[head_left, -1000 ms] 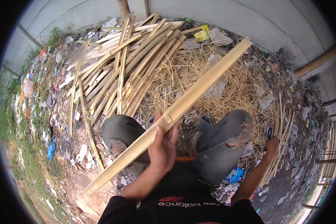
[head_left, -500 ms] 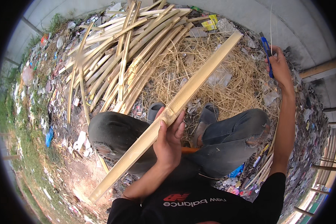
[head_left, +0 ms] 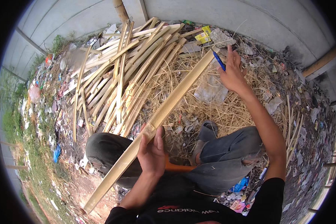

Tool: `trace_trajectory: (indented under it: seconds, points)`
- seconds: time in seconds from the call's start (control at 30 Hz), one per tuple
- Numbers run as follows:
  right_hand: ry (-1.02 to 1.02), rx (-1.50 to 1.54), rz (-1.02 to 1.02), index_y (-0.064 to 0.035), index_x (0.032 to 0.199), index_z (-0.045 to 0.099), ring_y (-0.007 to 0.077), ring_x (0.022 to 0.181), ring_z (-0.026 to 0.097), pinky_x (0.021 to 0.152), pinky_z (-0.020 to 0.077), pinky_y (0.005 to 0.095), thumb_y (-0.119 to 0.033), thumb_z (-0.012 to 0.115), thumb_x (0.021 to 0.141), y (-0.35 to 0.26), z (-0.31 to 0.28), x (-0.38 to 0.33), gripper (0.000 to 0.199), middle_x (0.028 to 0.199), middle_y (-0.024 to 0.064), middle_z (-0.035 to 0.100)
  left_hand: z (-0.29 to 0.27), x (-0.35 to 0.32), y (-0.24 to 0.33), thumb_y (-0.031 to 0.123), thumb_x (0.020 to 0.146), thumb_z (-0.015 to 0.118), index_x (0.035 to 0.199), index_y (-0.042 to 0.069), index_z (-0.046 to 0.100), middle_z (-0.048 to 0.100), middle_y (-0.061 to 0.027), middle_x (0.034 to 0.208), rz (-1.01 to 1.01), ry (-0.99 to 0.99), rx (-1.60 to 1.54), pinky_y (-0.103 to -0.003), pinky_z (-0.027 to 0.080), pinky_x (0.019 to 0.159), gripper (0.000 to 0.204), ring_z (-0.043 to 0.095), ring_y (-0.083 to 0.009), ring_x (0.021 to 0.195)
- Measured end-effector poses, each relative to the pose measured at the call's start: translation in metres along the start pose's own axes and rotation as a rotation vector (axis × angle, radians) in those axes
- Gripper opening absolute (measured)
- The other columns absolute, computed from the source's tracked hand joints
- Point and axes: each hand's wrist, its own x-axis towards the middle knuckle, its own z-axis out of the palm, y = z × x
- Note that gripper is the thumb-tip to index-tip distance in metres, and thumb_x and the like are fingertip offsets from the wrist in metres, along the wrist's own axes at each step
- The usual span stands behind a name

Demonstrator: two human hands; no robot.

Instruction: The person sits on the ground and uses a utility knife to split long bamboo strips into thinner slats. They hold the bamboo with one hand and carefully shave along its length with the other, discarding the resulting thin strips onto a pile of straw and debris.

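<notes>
— Two hands, one long slat (head_left: pixel 164 115). Where does it lie?

— Slantwise across the lap, low end by the dirt at lower left, far end up on the straw (head_left: pixel 212 104) near the wall (head_left: pixel 250 18). My guess is it rests on the left knee (head_left: pixel 108 149) so it stays steady while the far end is worked.

— And behind it?

— A big pile of slats (head_left: pixel 130 71), fanned out on the ground from the wall toward the knee, the task's slat lying apart from it.

— The left hand (head_left: pixel 152 151)?

— Closed about the slat near its middle, thumb over the top edge, fingers curled under — a bracing grip, it seems.

— The right hand (head_left: pixel 233 72)?

— Stretched out to the slat's far end. Thumb and forefinger pinch a blue pen (head_left: pixel 218 59), tip close to the wood; the other fingers are spread loose. Whether the tip touches, I cannot tell.

— Any packets about?

— A yellow wrapper (head_left: pixel 203 36) by the wall, just past the pile's end; a crumpled clear bag (head_left: pixel 209 91) on the straw under the right wrist; a blue packet (head_left: pixel 240 184) near the right thigh; a small blue scrap (head_left: pixel 56 153) in the litter at left.
</notes>
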Motion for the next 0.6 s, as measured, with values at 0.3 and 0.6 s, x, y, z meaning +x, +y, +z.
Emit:
trace_trajectory:
  seconds: [0.3, 0.6]
  points:
    - [-0.667, 1.213, 0.173, 0.0105, 0.142, 0.042, 0.0331, 0.118, 0.065, 0.107, 0.0464, 0.0456, -0.047, 0.061, 0.101, -0.017, 0.01, 0.004, 0.073, 0.139, 0.0287, 0.052, 0.023, 0.013, -0.025, 0.028, 0.106, 0.056, 0.148, 0.007, 0.045, 0.055, -0.012, 0.147, -0.025, -0.094, -0.024, -0.032, 0.052, 0.11, 0.049, 0.055, -0.0254, 0.135]
    - [-0.635, 1.516, 0.098, 0.0044, 0.113, 0.063, 0.0238, 0.084, 0.075, 0.075, 0.0633, 0.0391, -0.026, 0.062, 0.101, -0.057, 0.013, 0.002, 0.032, 0.099, 0.0159, 0.072, 0.04, -0.035, 0.002, 0.059, 0.103, 0.048, 0.154, 0.01, 0.036, 0.059, -0.022, 0.141, -0.695, -0.5, 0.372, -0.031, 0.058, 0.076, 0.072, 0.07, -0.028, 0.111]
